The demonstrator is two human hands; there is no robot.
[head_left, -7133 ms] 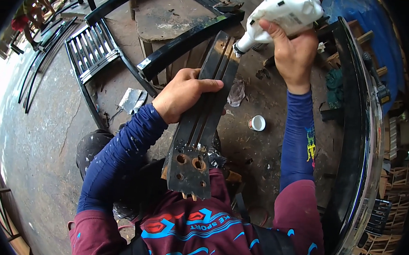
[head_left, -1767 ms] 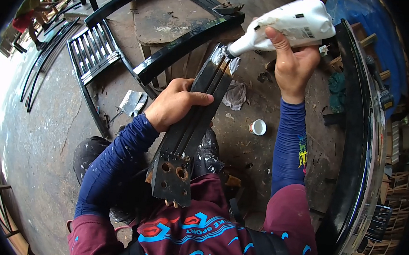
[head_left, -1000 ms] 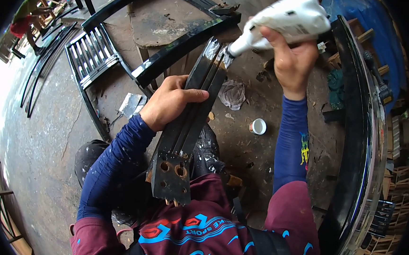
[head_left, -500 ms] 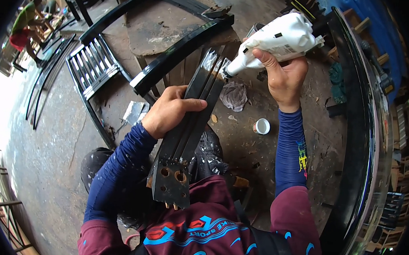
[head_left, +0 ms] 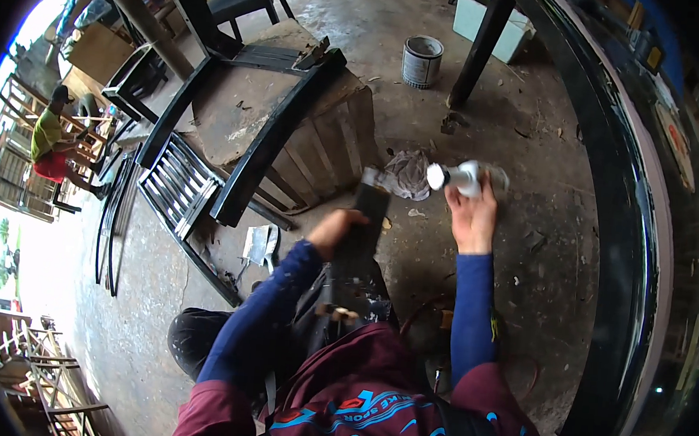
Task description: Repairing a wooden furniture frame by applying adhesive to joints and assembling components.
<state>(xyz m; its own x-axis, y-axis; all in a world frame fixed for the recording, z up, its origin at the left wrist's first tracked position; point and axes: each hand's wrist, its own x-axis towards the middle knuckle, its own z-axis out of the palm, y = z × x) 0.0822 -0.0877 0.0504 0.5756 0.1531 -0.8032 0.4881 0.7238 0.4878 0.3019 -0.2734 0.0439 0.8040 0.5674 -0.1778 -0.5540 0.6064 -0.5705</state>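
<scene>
My left hand (head_left: 335, 231) is closed around a black wooden piece (head_left: 369, 223), smeared by motion, held upright over my lap. Its upper end looks whitish, and bare wooden pegs (head_left: 338, 312) stick out at the lower end. To the right, my right hand (head_left: 472, 222) grips a white squeeze bottle (head_left: 469, 178), seen foreshortened with its nozzle end pointing left. The bottle is apart from the wood. Beyond and between my hands, a crumpled grey rag (head_left: 407, 176) lies on the floor.
A black wooden frame (head_left: 270, 139) leans over a worn slatted crate (head_left: 348, 125) ahead. Left of it lies a black slatted chair part (head_left: 180, 178). A paint can (head_left: 422, 61) stands at the back, and a long black glossy beam (head_left: 628, 237) lines the right. A person (head_left: 55, 145) works far left.
My right hand has drawn the bottle away from the wood's upper end, downward and turned. The wood has turned to show a narrower side. The view now takes in more of the background.
</scene>
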